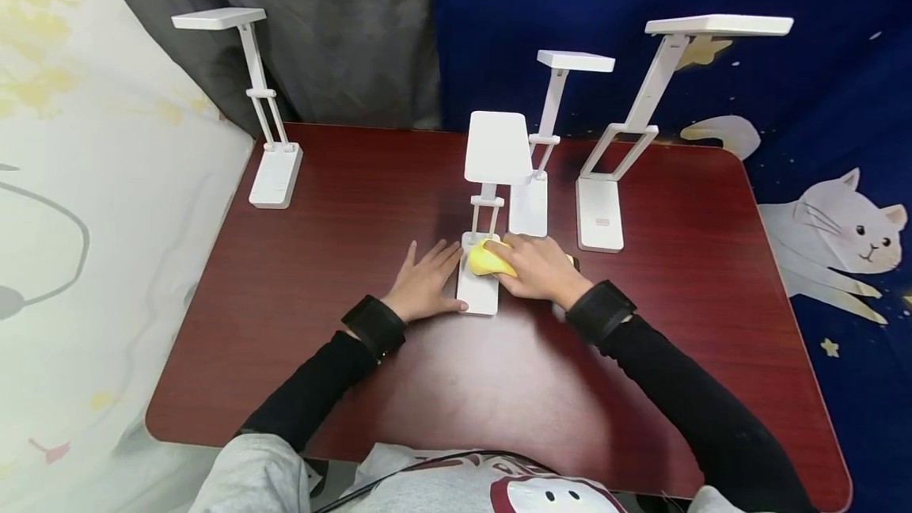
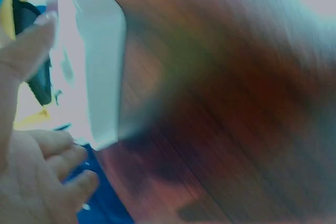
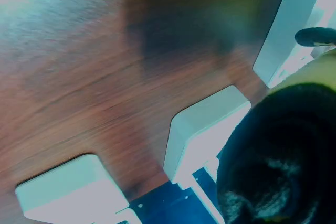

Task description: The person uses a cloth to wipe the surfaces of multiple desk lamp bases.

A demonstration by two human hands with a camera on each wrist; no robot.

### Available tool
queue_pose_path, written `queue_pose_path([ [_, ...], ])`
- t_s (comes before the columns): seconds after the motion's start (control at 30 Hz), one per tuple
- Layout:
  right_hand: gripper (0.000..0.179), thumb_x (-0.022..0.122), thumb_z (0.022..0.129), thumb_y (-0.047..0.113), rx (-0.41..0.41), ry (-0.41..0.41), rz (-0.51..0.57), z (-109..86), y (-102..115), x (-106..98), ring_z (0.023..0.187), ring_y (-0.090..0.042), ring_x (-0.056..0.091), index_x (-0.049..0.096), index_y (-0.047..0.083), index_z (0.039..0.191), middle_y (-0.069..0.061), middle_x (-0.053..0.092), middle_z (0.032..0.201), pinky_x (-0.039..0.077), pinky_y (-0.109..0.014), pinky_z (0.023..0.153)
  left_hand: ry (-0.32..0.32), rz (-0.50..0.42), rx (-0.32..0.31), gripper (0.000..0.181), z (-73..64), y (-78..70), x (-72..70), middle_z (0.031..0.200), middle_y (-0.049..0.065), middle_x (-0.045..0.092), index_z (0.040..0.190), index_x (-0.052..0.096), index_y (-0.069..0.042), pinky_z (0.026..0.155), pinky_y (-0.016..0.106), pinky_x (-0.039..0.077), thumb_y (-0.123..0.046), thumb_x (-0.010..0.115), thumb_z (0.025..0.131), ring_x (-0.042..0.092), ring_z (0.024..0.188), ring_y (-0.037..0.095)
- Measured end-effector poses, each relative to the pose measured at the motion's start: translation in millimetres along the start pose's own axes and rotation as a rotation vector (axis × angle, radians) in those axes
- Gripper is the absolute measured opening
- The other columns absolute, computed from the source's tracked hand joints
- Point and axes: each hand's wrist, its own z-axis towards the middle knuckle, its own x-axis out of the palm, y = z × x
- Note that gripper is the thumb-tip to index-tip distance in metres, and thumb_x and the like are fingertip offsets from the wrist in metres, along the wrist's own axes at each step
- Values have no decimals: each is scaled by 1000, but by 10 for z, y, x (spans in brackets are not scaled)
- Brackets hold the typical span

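Note:
A white folding desk lamp [image 1: 496,147] stands at the middle of the table, its flat head raised over its base [image 1: 477,298]. My right hand [image 1: 537,266] grips a rounded yellow-and-black tool [image 1: 488,260] over that base; its exact kind cannot be told. In the right wrist view the tool's dark round end [image 3: 278,150] fills the right side. My left hand [image 1: 426,282] lies beside the base with fingers stretched, fingertips and thumb at its left edge. The left wrist view has the left hand [image 2: 39,182] next to the white base [image 2: 105,66].
Two more white lamps, one [image 1: 528,208] just behind and another [image 1: 600,216] to its right, stand near my right hand. A further lamp [image 1: 275,176] is at the back left of the reddish-brown table [image 1: 342,212]. Curtains hang behind the table.

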Motion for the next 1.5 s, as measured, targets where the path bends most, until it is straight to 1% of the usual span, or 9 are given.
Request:
queue_pose_path([
  [0.17,44,70,83,26,57,74,31,71,-35,94,65,-23,57,65,7,123,-9,60,88,50,-43,51,59,-19,32,101,109,124,21,163,4,25,157,28,-9,114,65,1,-58,73,82,15,151,24],
  [0.27,46,70,83,27,94,89,65,57,-35,146,64,-22,55,65,7,125,-9,60,88,50,-42,52,92,2,31,100,135,119,26,163,2,25,158,28,-11,115,64,-1,-58,73,82,14,151,24],
  [0.43,48,69,84,27,135,88,121,9,5,167,66,-21,55,64,6,126,-10,62,94,50,-40,55,103,74,41,97,163,104,5,162,3,27,157,31,-11,115,64,0,-59,72,82,15,151,24],
  [0.6,48,71,83,28,124,100,134,-51,71,152,63,-19,53,65,7,125,-8,60,92,48,-39,52,110,113,35,98,180,93,-16,161,4,28,156,31,-9,115,63,1,-59,72,82,17,150,24],
  [0.8,48,72,83,28,111,109,145,-141,157,153,61,-18,54,66,8,126,-6,62,95,48,-39,50,113,89,31,98,169,88,-18,162,4,27,156,31,-9,115,64,1,-57,73,82,18,150,25],
  [1.1,46,71,82,27,102,114,213,-300,287,152,69,-18,60,67,8,124,-6,65,98,51,-39,55,96,66,37,99,164,88,-12,161,5,28,156,31,-8,115,64,0,-58,72,82,20,150,26],
  [1.23,45,72,81,27,71,125,223,-354,329,148,74,-18,63,68,9,122,-5,67,98,54,-40,60,100,67,31,100,169,89,-15,162,4,27,156,30,-9,115,64,0,-59,72,81,19,150,25],
  [1.33,44,72,80,27,19,135,243,-392,361,134,77,-16,63,69,10,120,-3,68,98,54,-38,63,107,73,28,99,170,92,-12,162,4,26,157,29,-9,115,64,1,-59,72,82,19,150,24],
  [1.5,40,72,78,29,-150,163,308,-430,411,86,66,-7,53,70,14,115,5,61,85,48,-29,55,98,69,34,99,173,103,2,162,4,27,157,29,-9,115,64,2,-57,73,82,20,150,25],
])
